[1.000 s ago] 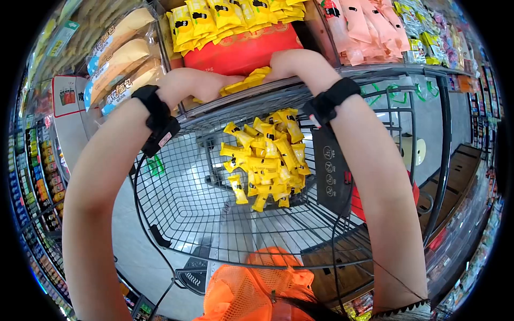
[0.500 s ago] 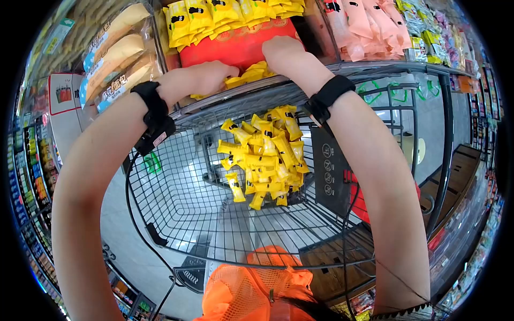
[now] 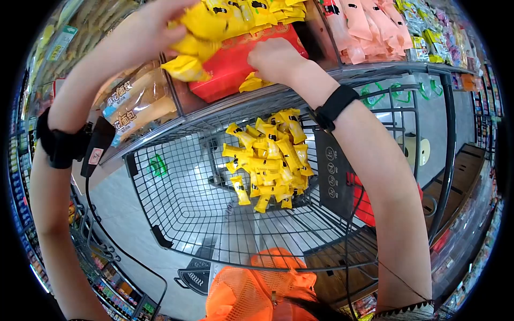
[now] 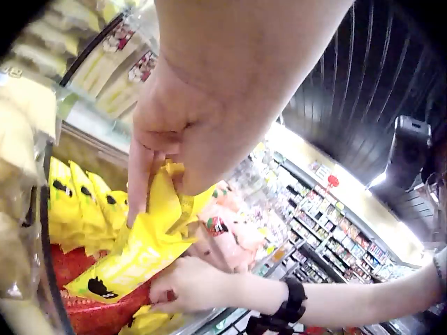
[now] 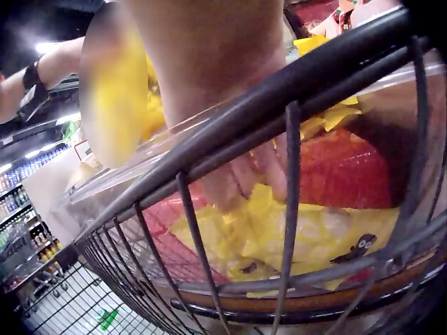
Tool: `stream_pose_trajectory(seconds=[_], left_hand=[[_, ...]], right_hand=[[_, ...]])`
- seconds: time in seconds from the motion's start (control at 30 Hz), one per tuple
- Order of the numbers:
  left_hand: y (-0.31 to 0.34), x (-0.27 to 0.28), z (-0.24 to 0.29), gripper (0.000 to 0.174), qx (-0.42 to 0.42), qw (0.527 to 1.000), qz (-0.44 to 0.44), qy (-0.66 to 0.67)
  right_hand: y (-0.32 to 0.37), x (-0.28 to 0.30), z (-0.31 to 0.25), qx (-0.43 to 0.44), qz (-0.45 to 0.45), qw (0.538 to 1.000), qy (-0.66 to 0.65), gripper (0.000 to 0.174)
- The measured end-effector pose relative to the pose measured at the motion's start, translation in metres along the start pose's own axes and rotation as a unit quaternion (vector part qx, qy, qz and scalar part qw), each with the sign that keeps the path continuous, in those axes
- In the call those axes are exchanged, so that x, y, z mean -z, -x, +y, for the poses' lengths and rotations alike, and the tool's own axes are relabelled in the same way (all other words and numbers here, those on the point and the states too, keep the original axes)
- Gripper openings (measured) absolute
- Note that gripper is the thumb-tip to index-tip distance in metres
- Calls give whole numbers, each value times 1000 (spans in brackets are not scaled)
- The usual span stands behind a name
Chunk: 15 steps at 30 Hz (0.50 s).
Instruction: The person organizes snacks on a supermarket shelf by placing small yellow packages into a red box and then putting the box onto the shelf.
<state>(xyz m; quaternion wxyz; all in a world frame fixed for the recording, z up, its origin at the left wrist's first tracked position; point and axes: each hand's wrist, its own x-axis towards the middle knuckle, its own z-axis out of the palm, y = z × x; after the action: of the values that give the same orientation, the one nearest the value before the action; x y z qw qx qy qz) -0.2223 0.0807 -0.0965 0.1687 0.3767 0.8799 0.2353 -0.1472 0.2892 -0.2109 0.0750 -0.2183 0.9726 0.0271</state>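
My left hand (image 3: 155, 29) is raised at the left of the bin and grips several yellow snack packets (image 3: 201, 43). Up close, the left wrist view has its fingers round the crumpled ends of yellow packets, one hanging with a black figure printed on it. My right hand (image 3: 278, 60) reaches down into the bin in front of a red box (image 3: 230, 69). Its fingers (image 5: 234, 185) are bent down onto a yellow packet (image 5: 300, 234) lying behind the clear front panel. More yellow packets (image 3: 262, 12) lie in a row on top of the red box.
A wire shopping cart (image 3: 187, 214) stands against the shelf, holding a heap of yellow packets (image 3: 267, 160). Bagged bread (image 3: 139, 104) lies left of the bin and pink packets (image 3: 369, 32) right. A dark panel (image 3: 330, 171) sits on the cart's right side.
My left hand has risen out of the bin and moved up and left with several yellow packets. The right hand stays low in the bin and has shifted slightly left.
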Motion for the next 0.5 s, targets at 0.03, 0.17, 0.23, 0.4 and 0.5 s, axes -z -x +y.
stream_pose_trajectory(seconds=[0.03,0.17,0.23,0.4,0.5], left_hand=[[-6,13,-17,38,-17,999,25,-17],[-13,13,67,41,173,975,110,-87],[-13,-6,-22,41,-18,968,113,-225],[13,-49,-22,42,-120,952,54,-275],[18,-62,7,37,-150,957,-67,-239]], right_hand=[[0,-1,0,24,21,999,-8,15],[-2,-16,3,18,74,997,-9,12],[-2,-17,6,19,76,996,-50,12],[-4,-11,3,7,-7,999,-35,12],[-6,-16,10,3,21,999,-30,12]])
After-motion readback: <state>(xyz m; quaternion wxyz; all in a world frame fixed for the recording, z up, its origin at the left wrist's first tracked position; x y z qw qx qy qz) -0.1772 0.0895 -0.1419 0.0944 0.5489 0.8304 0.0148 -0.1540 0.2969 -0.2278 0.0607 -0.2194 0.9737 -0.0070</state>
